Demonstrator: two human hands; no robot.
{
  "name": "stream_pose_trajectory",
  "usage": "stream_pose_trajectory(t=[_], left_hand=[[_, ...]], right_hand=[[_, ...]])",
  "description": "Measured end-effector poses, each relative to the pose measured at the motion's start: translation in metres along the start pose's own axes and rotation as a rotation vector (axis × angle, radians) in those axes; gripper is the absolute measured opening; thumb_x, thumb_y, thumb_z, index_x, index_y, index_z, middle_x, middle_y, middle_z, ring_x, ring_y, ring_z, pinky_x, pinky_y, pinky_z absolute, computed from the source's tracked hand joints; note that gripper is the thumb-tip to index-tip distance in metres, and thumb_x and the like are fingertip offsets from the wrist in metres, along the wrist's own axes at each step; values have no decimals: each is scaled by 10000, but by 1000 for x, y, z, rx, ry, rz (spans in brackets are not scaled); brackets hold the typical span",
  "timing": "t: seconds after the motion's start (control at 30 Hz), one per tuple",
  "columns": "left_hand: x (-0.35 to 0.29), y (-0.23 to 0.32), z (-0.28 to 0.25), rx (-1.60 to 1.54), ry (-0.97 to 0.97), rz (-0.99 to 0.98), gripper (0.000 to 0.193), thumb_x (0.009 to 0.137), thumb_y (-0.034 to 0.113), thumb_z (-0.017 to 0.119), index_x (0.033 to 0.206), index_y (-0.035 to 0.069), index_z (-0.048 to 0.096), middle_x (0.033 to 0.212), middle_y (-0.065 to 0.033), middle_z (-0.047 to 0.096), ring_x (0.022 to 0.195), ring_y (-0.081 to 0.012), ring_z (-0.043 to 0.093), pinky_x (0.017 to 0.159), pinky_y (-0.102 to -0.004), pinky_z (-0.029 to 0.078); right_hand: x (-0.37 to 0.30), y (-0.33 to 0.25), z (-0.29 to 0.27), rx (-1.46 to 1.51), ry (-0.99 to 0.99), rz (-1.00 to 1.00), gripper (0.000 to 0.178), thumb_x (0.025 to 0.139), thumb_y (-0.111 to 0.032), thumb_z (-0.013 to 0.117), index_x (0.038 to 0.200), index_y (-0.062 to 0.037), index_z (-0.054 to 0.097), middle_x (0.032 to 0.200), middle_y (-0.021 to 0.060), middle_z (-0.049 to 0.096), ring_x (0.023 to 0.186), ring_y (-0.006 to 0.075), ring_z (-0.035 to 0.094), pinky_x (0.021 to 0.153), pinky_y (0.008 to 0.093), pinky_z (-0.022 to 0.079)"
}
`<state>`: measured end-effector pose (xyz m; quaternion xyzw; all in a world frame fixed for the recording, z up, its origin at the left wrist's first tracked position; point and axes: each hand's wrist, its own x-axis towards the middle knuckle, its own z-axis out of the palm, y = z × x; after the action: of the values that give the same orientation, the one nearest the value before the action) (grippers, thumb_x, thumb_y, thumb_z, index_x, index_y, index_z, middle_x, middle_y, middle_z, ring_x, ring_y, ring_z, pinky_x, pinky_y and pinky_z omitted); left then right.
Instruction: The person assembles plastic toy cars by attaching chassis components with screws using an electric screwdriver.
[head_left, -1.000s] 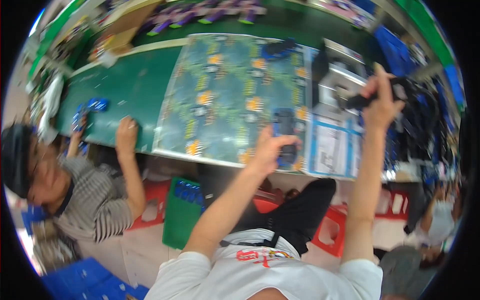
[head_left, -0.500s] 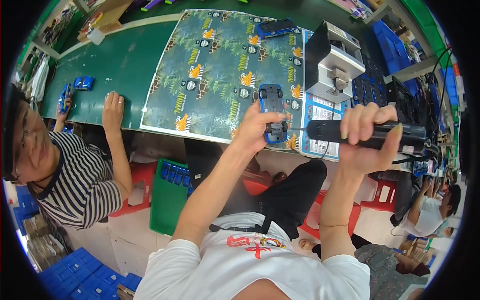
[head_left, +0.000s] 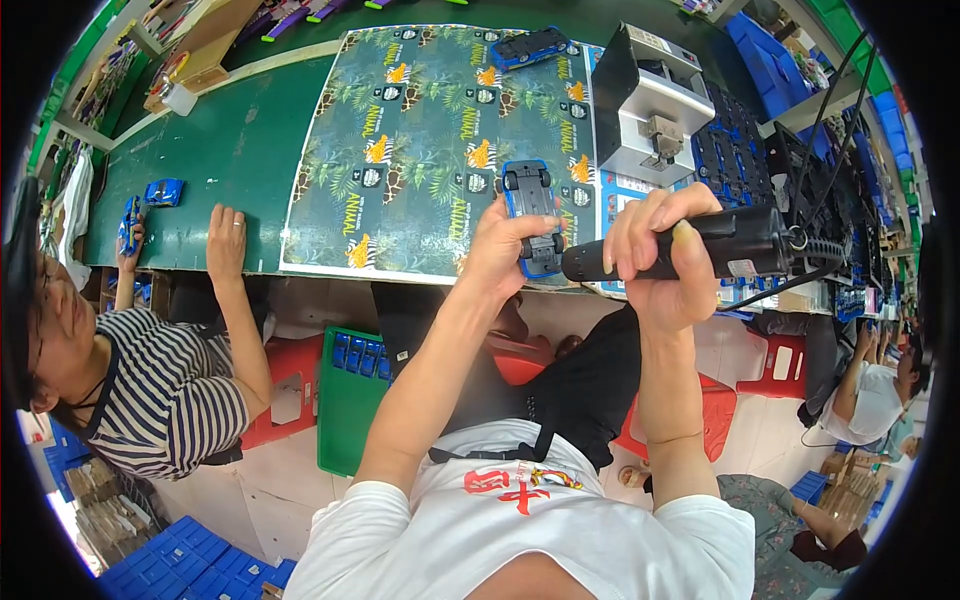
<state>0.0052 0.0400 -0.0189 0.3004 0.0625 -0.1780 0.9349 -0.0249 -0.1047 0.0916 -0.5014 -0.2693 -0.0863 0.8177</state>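
Note:
My left hand (head_left: 502, 243) is closed on a blue toy car (head_left: 530, 195), its black underside turned up, over the table's near edge. Wrapped round a black electric screwdriver (head_left: 725, 245), my right hand (head_left: 663, 250) holds the tool roughly level. The screwdriver's nose is right beside the car's near end; whether its bit touches a screw there I cannot tell. A cable runs from the tool's back end. Farther off, another blue toy car (head_left: 530, 48) lies underside up on the printed animal sheet (head_left: 410, 150).
A grey-and-black metal device (head_left: 655, 110) stands right of the sheet, with rows of blue car parts (head_left: 725, 155) behind it. At left a co-worker in a striped shirt (head_left: 165, 390) holds a blue car. A green crate (head_left: 340, 430) with blue cars sits below the table.
My right hand has brought the screwdriver left, up to the car, and its exposed bit no longer shows. The whole view has shifted slightly.

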Motion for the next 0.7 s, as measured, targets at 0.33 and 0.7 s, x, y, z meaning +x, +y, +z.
stream_pose_trajectory(t=[0.33, 0.7], left_hand=[[9, -10, 4, 40, 6, -44, 359, 707, -59, 688, 1048, 20, 608, 909, -82, 664, 787, -199, 671, 742, -359, 564], [3, 1, 6, 16, 43, -74, 257, 728, -65, 650, 949, 31, 559, 840, -58, 594, 735, -167, 618, 693, -321, 527]], right_hand=[[1, 9, 4, 49, -137, 34, 316, 844, -208, 734, 843, -25, 477, 609, 51, 499, 474, 156, 481, 445, 291, 430], [9, 19, 7, 79, -240, -13, 366, 769, -281, 732, 758, -46, 451, 520, 34, 486, 368, 126, 453, 355, 249, 408]])
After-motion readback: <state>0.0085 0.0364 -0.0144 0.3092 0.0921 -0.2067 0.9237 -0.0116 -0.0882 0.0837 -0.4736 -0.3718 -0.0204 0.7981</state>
